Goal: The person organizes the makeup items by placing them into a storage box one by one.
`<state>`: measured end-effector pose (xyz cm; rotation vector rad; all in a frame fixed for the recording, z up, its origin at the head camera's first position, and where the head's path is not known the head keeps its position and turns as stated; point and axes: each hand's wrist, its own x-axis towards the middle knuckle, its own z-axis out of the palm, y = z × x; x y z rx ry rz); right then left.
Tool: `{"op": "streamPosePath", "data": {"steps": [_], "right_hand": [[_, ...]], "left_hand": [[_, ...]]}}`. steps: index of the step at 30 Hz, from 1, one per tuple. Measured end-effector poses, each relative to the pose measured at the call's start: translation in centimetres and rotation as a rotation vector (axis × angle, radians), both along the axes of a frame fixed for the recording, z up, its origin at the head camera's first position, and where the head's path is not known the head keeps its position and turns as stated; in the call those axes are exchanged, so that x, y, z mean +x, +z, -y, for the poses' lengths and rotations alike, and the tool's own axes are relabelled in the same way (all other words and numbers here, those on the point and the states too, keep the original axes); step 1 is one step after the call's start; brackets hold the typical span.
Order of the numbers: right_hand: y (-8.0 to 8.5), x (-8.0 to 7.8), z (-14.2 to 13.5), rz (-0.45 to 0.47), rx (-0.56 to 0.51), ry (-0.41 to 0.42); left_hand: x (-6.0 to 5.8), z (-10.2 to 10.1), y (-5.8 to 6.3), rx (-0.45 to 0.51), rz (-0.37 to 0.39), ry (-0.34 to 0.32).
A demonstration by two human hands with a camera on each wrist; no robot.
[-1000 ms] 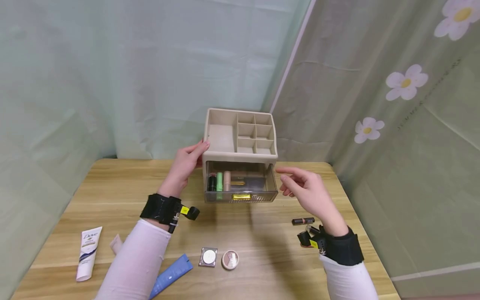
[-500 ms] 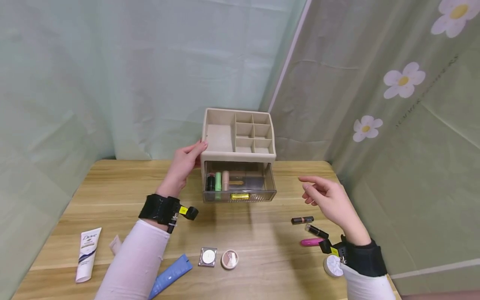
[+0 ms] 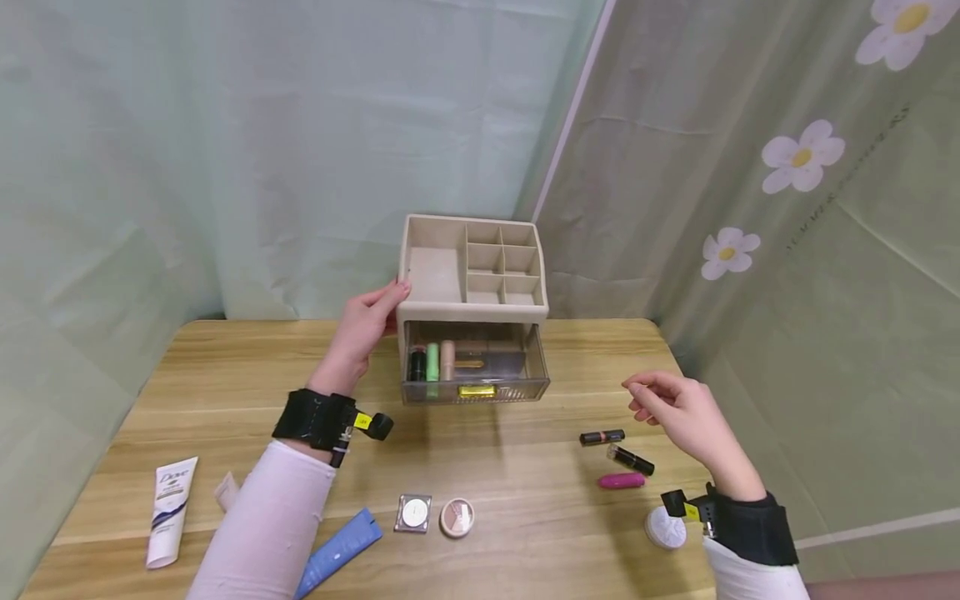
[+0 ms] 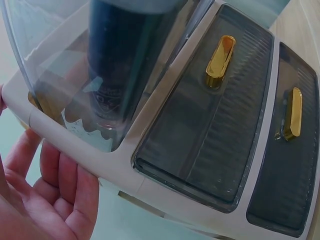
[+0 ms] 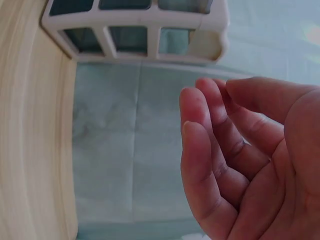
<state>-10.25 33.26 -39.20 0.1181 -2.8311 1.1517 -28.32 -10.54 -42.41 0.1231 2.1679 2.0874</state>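
Note:
A beige makeup organizer [image 3: 474, 312] stands near the back of the table, its upper clear drawer [image 3: 517, 390] pulled out. Inside that drawer are a black tube [image 3: 417, 364], a green tube [image 3: 432, 360], a pinkish-beige tube [image 3: 447, 358] and flat dark items. My left hand [image 3: 362, 327] grips the organizer's left side, thumb on the top edge and fingers behind. In the left wrist view, drawers with gold handles [image 4: 220, 62] show below the pulled-out one. Holding nothing, my right hand [image 3: 678, 412] hovers right of the organizer with fingers loosely bent.
Below my right hand lie two dark lipsticks [image 3: 602, 437], a magenta tube [image 3: 621, 481] and a round white-lidded jar [image 3: 666, 527]. Toward the front are a square compact [image 3: 413, 512], a round powder compact [image 3: 457, 517], a blue tube [image 3: 341, 550] and a white Dove tube [image 3: 171, 512].
My right hand has moved away from the drawer, rightward and toward the table's front, uncovering the magenta tube and round jar. My left hand keeps its grip on the organizer.

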Motion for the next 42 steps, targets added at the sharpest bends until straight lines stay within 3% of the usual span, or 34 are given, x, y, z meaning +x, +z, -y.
{"op": "streamPosePath", "data": {"steps": [6, 12, 20, 30, 42], "right_hand": [[-1.1, 0.5, -1.6, 0.046, 0.057, 0.000], [-2.6, 1.1, -2.8, 0.105, 0.190, 0.005], [-5.4, 1.5, -3.5, 0.144, 0.269, 0.103], [-8.7, 2.2, -3.3, 0.193, 0.362, 0.162], [-11.4, 2.8, -2.0, 0.149, 0.488, 0.172]], "left_hand": [[0.0, 0.1, 0.0, 0.009, -0.002, 0.007], [0.0, 0.0, 0.2, 0.015, -0.015, 0.006], [-0.1, 0.1, 0.3, 0.004, -0.008, 0.012], [-0.2, 0.1, 0.1, 0.000, -0.010, 0.008], [-0.1, 0.0, 0.0, 0.009, 0.003, 0.004]]}}
